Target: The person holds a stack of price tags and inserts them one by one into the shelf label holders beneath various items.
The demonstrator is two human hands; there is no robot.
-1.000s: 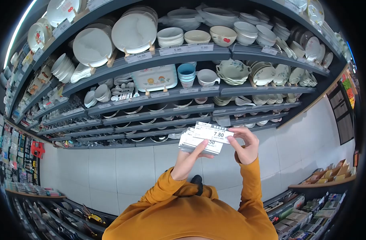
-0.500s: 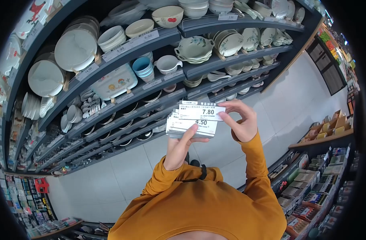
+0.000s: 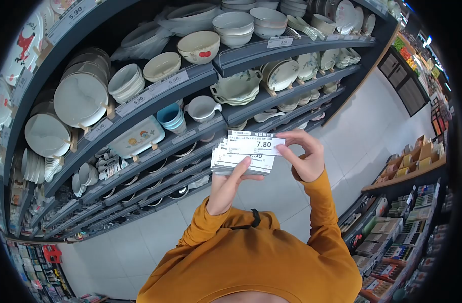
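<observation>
My left hand (image 3: 230, 188) grips a stack of price tags (image 3: 230, 164) from below, its thumb lying across the front. Between thumb and fingers of my right hand (image 3: 306, 154) is the right end of one price tag (image 3: 251, 145) reading 7.80. That tag overlaps the top of the stack and partly covers the number on the tag beneath it. Both hands are in front of my chest, before shelves of tableware. The fingers behind the stack are mostly hidden.
Ahead, a dark multi-level shelf (image 3: 165, 83) holds plates, blue cups (image 3: 170, 117), a handled bowl (image 3: 202, 108) and patterned bowls (image 3: 199, 47), with price labels along its edges. On the right stands a low shelf (image 3: 392, 237) of packaged goods. Pale floor tiles (image 3: 362, 121) run between.
My view has shifted, so the shelves appear lower and slightly further left. The 7.80 tag sits a little lower, covering more of the tag under it. Both hands keep their hold.
</observation>
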